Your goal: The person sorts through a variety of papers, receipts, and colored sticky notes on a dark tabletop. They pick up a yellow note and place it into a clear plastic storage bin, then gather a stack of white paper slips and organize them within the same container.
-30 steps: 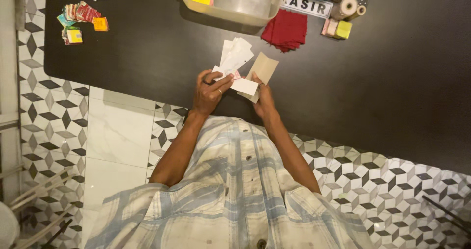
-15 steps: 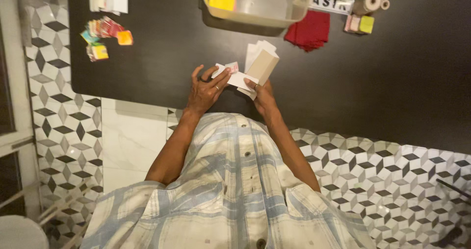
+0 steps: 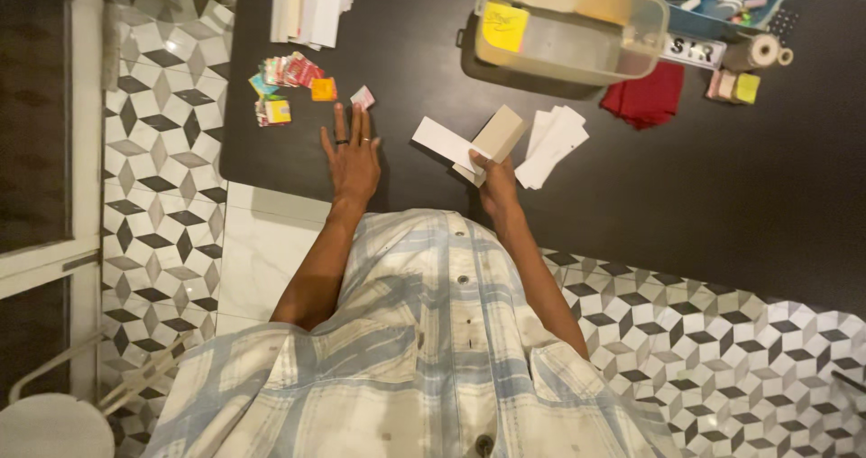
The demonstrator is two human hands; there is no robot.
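The left hand (image 3: 352,156) has let go, fingers now spread flat by the pink slip (image 3: 363,96) at 12 o'clock; the right hand (image 3: 494,180) pinches the brown envelope (image 3: 499,134) and white slip (image 3: 444,141).

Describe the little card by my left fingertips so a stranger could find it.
On the black table, look just past the left hand. The small pink-and-white card lies alone at the fingertips, apart from the colourful card pile to its left.
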